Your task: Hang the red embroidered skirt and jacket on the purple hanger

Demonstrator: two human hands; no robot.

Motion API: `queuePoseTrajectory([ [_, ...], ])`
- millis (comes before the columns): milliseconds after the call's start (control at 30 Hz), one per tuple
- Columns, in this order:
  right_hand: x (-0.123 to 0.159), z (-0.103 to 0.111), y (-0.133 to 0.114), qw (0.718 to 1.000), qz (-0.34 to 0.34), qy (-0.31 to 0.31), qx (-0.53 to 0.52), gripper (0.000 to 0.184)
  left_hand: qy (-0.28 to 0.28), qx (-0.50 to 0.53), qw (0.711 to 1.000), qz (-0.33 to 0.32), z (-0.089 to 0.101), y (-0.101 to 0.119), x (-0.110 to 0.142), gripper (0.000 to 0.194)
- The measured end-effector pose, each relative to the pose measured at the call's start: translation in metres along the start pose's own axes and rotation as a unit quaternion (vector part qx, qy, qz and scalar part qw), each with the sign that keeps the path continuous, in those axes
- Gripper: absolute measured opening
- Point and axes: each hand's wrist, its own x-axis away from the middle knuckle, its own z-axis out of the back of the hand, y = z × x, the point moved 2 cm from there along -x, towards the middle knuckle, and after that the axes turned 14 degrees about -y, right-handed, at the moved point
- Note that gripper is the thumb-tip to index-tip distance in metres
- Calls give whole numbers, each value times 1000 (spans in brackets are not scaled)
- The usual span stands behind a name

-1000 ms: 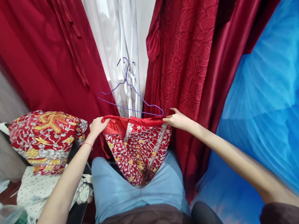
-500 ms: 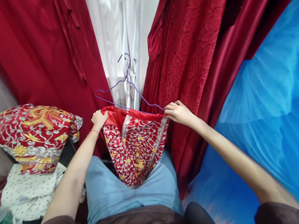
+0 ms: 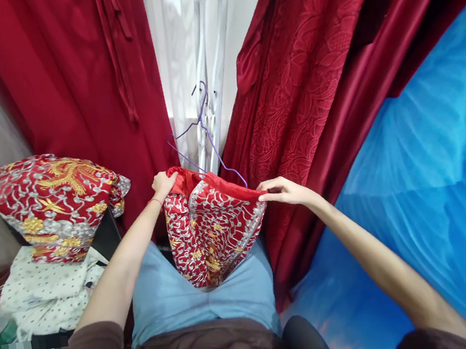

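A red skirt with silver and gold embroidery hangs in front of my lap, its plain red waistband at the top. My left hand is closed on the waistband's left end. At the right end, my right hand pinches the waistband's edge between thumb and fingers. A purple wire hanger stands behind the skirt, its hook up beside white metal bars; its lower part is hidden by the waistband. Whether the skirt is fixed to the hanger I cannot tell.
At left, another red embroidered garment lies over a dark support, above white dotted cloth. Red curtains hang on both sides of the white bars. A bright blue sheet spreads at right.
My right hand has come slightly down and towards me, pulling the waistband's right end away from the hanger. The hanger looks turned and narrower. My left hand keeps its hold.
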Motion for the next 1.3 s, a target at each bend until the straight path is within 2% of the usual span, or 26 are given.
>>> queuePoseTrajectory([
  [100,3,-8,-6,995,-50,-79,-29,43,10,17,1000,-16,-5,4,0,46],
  [200,4,-12,-12,995,-17,-96,10,45,33,25,998,-50,-9,7,0,36],
  [300,8,-9,-10,992,19,-63,112,46,85,36,989,-116,-7,8,1,22],
  [433,15,-1,5,974,-31,7,224,47,175,65,965,-184,5,-2,2,12],
  [533,18,3,16,956,-64,52,283,48,204,161,942,-211,21,-17,1,9],
  [600,17,5,23,946,-81,72,306,46,165,262,925,-219,34,-29,0,24],
  [633,16,5,26,942,-89,80,313,44,125,303,919,-220,41,-35,-1,35],
  [733,13,6,31,939,-97,98,316,40,-76,351,913,-195,58,-49,1,56],
  [800,12,6,32,941,-88,101,311,39,-237,311,908,-153,60,-53,4,54],
  [833,11,6,32,943,-80,102,307,39,-296,275,904,-141,59,-52,5,50],
  [867,10,6,32,944,-73,103,303,39,-321,236,906,-144,56,-50,5,48],
  [900,9,6,31,946,-66,105,300,39,-314,199,914,-161,52,-47,4,48],
  [967,7,6,30,948,-56,109,294,38,-230,131,948,-179,40,-38,-2,61],
  [1033,5,7,31,948,-50,113,293,36,-162,67,975,-138,19,-31,-8,77],
  [1067,4,7,32,947,-50,115,295,35,-157,39,981,-109,6,-29,-10,77],
  [1133,2,8,36,944,-57,117,304,32,-176,5,982,-74,-20,-26,-12,57],
  [1200,2,9,41,938,-75,114,318,29,-173,-4,982,-72,-39,-25,-10,35],
  [1267,0,10,46,930,-104,110,334,25,-139,-12,988,-60,-49,-25,-6,24],
  [1300,-1,10,48,925,-122,109,343,24,-97,-13,993,-60,-50,-23,-3,22],
])
